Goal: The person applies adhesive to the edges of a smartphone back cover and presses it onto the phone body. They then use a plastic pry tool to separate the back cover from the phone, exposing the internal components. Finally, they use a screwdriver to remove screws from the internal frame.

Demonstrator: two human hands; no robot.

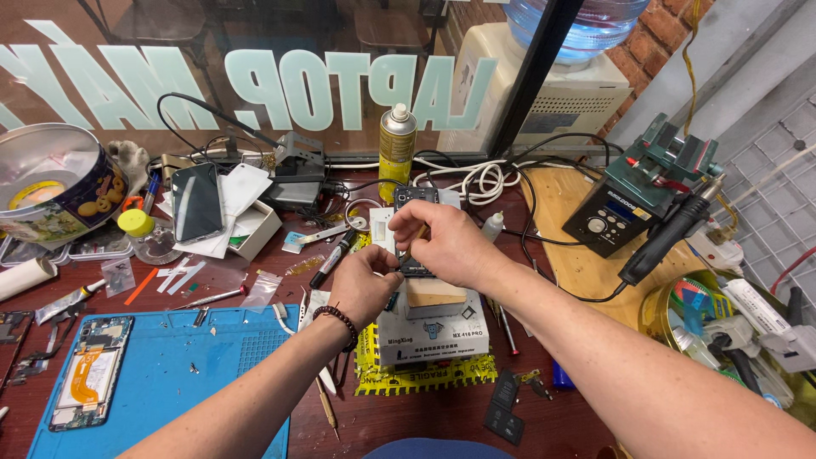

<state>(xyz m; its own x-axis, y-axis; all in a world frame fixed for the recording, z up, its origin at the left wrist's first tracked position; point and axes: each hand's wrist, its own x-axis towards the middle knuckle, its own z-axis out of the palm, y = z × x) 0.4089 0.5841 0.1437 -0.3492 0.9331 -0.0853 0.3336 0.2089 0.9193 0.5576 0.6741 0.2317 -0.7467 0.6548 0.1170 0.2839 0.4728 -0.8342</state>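
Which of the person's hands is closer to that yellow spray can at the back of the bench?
Right. The right hand works just below and slightly right of the yellow spray can, over the opened phone. The left hand sits lower, farther from the can.

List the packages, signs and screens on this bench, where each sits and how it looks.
Window sign: large pale letters across the glass at back.
Cookie tin: round, dark blue, far left.
Spray can: tall, yellow-green, back centre.
White box: flat, printed, under the hands.
Yellow bag: beneath that box.
Station display: small blue screen on a black unit, right.
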